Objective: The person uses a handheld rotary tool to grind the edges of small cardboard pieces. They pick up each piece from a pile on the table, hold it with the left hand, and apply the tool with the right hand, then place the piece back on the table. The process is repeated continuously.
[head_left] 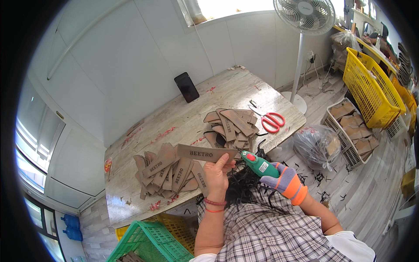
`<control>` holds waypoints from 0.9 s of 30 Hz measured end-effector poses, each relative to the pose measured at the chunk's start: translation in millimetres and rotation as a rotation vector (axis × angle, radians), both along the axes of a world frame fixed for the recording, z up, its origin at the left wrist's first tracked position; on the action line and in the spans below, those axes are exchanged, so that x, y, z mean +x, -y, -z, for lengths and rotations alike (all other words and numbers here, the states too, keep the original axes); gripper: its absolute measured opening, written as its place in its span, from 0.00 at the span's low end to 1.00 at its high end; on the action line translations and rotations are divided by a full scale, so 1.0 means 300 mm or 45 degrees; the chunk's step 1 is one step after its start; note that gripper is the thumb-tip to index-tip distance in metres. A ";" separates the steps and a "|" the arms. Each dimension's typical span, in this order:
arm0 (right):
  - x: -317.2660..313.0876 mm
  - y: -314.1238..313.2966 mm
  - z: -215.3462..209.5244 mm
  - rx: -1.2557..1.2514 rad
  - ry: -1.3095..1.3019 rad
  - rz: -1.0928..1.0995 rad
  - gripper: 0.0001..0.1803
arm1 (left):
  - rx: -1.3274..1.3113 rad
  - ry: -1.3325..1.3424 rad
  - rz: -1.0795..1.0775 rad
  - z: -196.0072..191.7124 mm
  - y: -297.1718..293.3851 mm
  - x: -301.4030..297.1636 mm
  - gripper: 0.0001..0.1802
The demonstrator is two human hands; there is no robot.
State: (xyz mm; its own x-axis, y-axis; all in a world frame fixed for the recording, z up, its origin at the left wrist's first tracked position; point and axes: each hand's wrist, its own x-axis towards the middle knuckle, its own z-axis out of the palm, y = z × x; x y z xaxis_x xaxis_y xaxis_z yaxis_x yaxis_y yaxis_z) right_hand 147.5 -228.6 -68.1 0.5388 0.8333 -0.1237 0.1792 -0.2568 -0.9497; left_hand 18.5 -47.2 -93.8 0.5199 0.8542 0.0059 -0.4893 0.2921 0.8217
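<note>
My left hand (217, 171) pinches one long brown leather strip (200, 153) by its right end and holds it flat above the table edge. My right hand (286, 181), in a purple and orange glove, grips a green hand tool (258, 164) with a red button; its tip points at the strip's end. A pile of similar brown strips (168, 172) lies on the table to the left. A second pile (231, 124) lies further back. A tangle of black strands (242, 185) rests on my lap under both hands.
Red-handled scissors (273, 121) lie near the wooden table's (192, 113) right edge; a black phone (187, 87) leans on the wall. A standing fan (301, 48), yellow basket (371, 89), white crate of brown pieces (353, 131) and plastic bag (316, 146) are on the right. Green and yellow crates (150, 242) sit below.
</note>
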 end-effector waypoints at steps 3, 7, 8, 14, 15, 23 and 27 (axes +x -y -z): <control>0.004 0.005 -0.020 -0.008 -0.064 -0.037 0.30 | 0.035 -0.030 0.045 -0.007 -0.019 -0.015 0.04; 0.007 0.007 -0.036 0.022 -0.080 -0.037 0.29 | 0.083 -0.057 0.057 -0.032 -0.033 -0.023 0.04; 0.010 0.007 -0.022 0.054 -0.070 -0.044 0.29 | 0.091 -0.069 0.070 -0.044 -0.034 -0.026 0.04; 0.025 0.005 -0.002 0.059 0.036 -0.106 0.30 | 0.145 -0.163 0.092 -0.060 -0.052 -0.054 0.04; 0.018 0.003 -0.019 0.051 0.037 -0.089 0.30 | 0.136 -0.162 0.060 -0.067 -0.055 -0.059 0.03; 0.024 0.023 0.014 -0.029 -0.127 0.033 0.29 | -0.237 -0.125 -0.418 -0.023 -0.342 -0.162 0.13; 0.020 0.011 0.050 -0.016 -0.064 -0.005 0.27 | 0.469 -1.205 -0.525 0.234 -0.414 -0.011 0.23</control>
State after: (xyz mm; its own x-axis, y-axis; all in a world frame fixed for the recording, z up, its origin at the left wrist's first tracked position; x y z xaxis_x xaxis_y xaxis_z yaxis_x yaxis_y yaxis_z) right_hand 153.7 -231.8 -83.1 0.5282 0.8337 -0.1611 0.1322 -0.2682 -0.9542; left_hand 15.1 76.9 -163.9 0.1235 0.9913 0.0455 0.3819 -0.0898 0.9199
